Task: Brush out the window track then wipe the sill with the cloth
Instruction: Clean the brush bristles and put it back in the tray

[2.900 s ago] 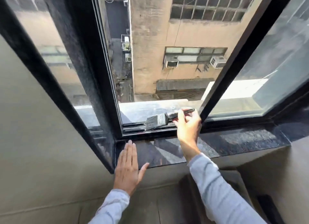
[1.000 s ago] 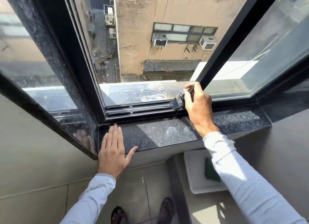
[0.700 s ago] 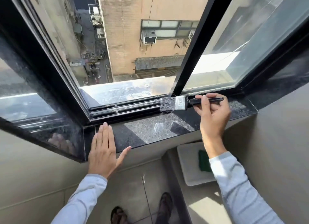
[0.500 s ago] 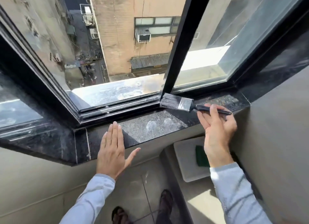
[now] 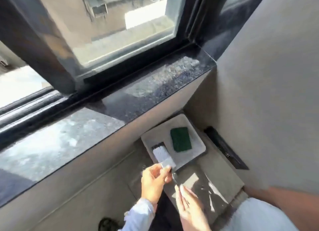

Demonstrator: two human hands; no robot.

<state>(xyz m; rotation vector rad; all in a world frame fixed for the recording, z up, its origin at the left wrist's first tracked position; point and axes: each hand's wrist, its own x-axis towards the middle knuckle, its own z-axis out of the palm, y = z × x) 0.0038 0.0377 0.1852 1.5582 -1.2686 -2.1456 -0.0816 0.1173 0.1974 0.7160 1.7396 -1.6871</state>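
Observation:
The brush [image 5: 161, 153] lies with its dark bristles inside a white tray [image 5: 153, 135] below the sill, its black handle pointing back toward me. My left hand [image 5: 154, 181] pinches it at the silver ferrule. Blurred, my right hand [image 5: 189, 210] hovers just below the handle's end with its fingers apart and nothing in it. A green cloth [image 5: 180, 139] lies flat in the same tray, to the right of the brush. The dark speckled stone sill [image 5: 120, 106] runs above, with the window track [image 5: 25, 108] along its far edge at the left.
The tray sits on a low grey ledge [image 5: 215, 170] in the corner under the sill. A grey wall [image 5: 267, 92] rises on the right, with a black slot [image 5: 224, 149] at its base. The sliding window frame [image 5: 48, 58] stands over the track. One foot [image 5: 107, 224] shows on the floor.
My view has swung down and right from the window to the tray. The brush has left the sill and come down into the tray, now held by my left hand, which has left the sill.

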